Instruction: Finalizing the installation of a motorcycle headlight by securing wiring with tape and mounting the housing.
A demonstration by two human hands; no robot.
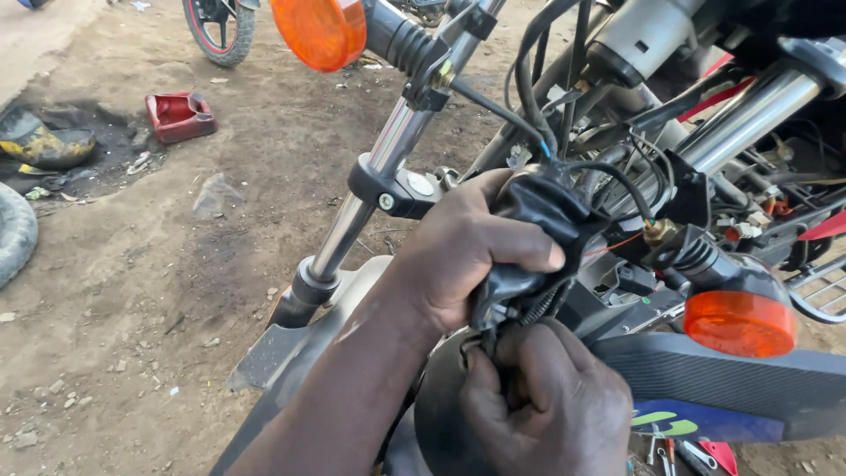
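Note:
I am at the front of a motorcycle with its headlamp off and its wiring bare. My left hand [458, 256] is wrapped around a black rubber-sleeved wiring bundle [542, 207] between the two chrome fork tubes [388, 159]. Just below it, my right hand [555, 405] pinches the black wires and connector [520, 308] that hang out of the sleeve's lower end. Thin black, orange and blue wires run from the bundle up toward the steering head.
Orange indicator lamps stick out at the top [322, 31] and at the right [740, 322]. The grey front mudguard [291, 353] lies under my left arm. On the dirt ground are a red container [179, 116], an old tyre [13, 234] and another motorcycle's wheel [220, 31].

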